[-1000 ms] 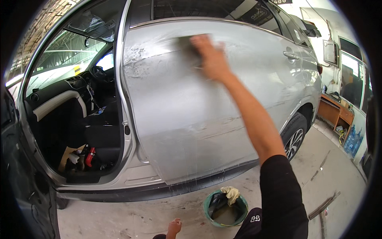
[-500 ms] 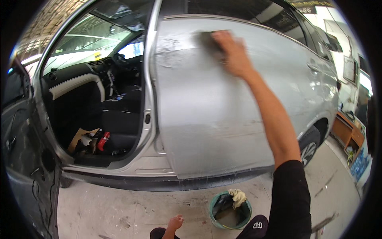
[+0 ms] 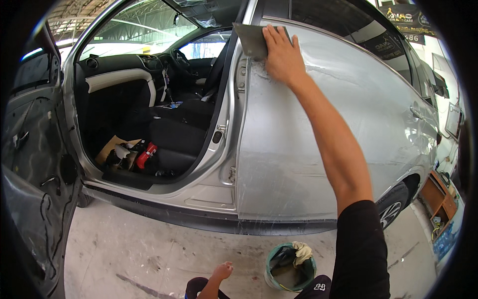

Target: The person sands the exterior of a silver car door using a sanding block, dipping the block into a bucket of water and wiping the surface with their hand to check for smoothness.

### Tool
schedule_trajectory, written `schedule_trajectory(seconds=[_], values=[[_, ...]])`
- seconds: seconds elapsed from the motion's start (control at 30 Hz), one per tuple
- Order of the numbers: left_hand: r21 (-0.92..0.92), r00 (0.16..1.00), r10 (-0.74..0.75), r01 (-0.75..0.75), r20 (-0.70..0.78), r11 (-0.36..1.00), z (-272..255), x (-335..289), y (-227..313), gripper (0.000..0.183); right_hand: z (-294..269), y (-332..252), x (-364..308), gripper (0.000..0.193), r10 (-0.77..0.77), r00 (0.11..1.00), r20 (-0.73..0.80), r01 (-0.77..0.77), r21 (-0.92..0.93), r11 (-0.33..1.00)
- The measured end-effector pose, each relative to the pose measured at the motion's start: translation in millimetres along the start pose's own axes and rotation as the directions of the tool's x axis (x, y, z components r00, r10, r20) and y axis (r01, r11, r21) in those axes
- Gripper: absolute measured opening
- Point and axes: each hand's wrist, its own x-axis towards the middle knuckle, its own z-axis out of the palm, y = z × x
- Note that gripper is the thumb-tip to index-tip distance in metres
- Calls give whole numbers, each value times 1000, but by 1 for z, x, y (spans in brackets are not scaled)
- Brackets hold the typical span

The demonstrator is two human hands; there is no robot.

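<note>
My right hand (image 3: 284,56) lies with its fingers over a dark grey sheet of sandpaper (image 3: 253,42), at the upper front corner of the silver rear car door (image 3: 294,144). Part of the sheet sticks out past the door's front edge, over the pillar. Just below it the door's surface is rough and patchy, and the panel looks dull and wet, with drips along its lower edge. Low in the view, near my knees, my left hand (image 3: 223,270) is loosely closed, and I see nothing in it.
A green bucket (image 3: 269,264) of murky water stands on the floor near my right knee, a pale cloth (image 3: 302,253) over its rim. The front door (image 3: 35,189) stands open at left. Inside the car lie cardboard and a red object (image 3: 146,155). A wooden cabinet (image 3: 437,199) is at far right.
My right hand has slid the sandpaper left and up to the door's front corner. The view has turned left, so the car appears further right. My left hand stays low.
</note>
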Motion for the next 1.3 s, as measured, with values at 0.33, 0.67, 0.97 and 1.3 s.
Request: schedule_trajectory(seconds=[0.33,0.67,0.97,1.3], values=[[77,993,-90,84,72,993,-7,3,-11,41,-7,11,9,62,68,994,81,-70,18,997],[77,997,-45,40,56,996,-5,2,-7,42,-8,3,-7,67,-17,999,47,15,51,999],[20,998,-69,68,0,997,-15,3,-15,41,-9,-14,-22,73,-163,978,134,165,-5,986],[38,997,-73,72,21,997,-13,2,-8,43,-1,-21,-20,72,-142,990,14,140,88,986]])
